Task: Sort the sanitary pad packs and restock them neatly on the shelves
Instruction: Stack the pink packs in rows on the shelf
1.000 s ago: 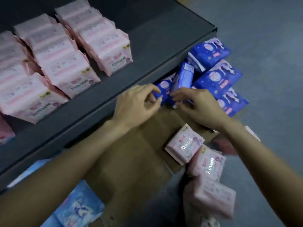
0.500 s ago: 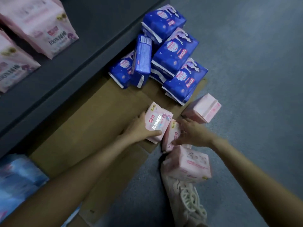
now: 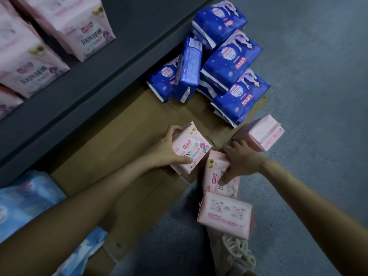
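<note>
Left hand [image 3: 166, 149] grips a pink sanitary pad pack [image 3: 189, 150] by its long edges on the flattened cardboard [image 3: 111, 148]; right hand [image 3: 242, 161] pinches a second pink pack [image 3: 214, 176] just beside it. Soft, light, slick film wrap — likely best held across the sides — below the dark shelf [image 3: 83, 94].

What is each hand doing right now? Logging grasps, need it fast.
Left hand: closed, grip on a pink plastic pad pack.
Right hand: closed, grip on another pink plastic pad pack beside it.
</note>
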